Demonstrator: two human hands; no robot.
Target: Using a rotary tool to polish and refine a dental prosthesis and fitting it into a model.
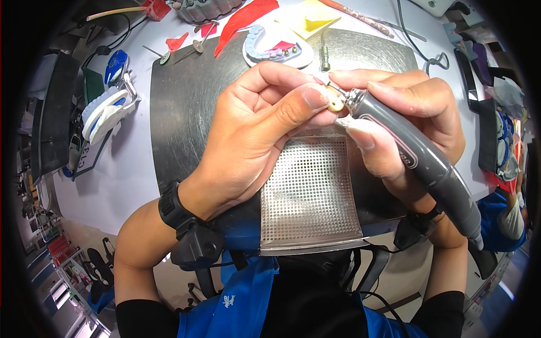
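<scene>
My left hand [248, 127] pinches a small tooth-coloured dental crown [336, 105] between thumb and fingers; a dark hole shows in it. In my right hand [428, 104] lies a dark grey rotary handpiece [422, 146], gripped like a pen, its metal nose directed at the crown. The thin bit reaches the crown beside my left fingertips; whether it touches is too small to tell. Both hands meet above a perforated metal plate [310, 191] at the bench edge. Just beyond them a grey dental arch model [262, 53] sits on a white base.
A dark metal sheet [180, 112] covers the middle of the white bench. At the left stands a hinged articulator with dental casts [104, 115]. Mounted discs [197, 46], red scraps [242, 25], a yellow pad [310, 22] and a small brass-coloured tool [324, 56] lie along the back.
</scene>
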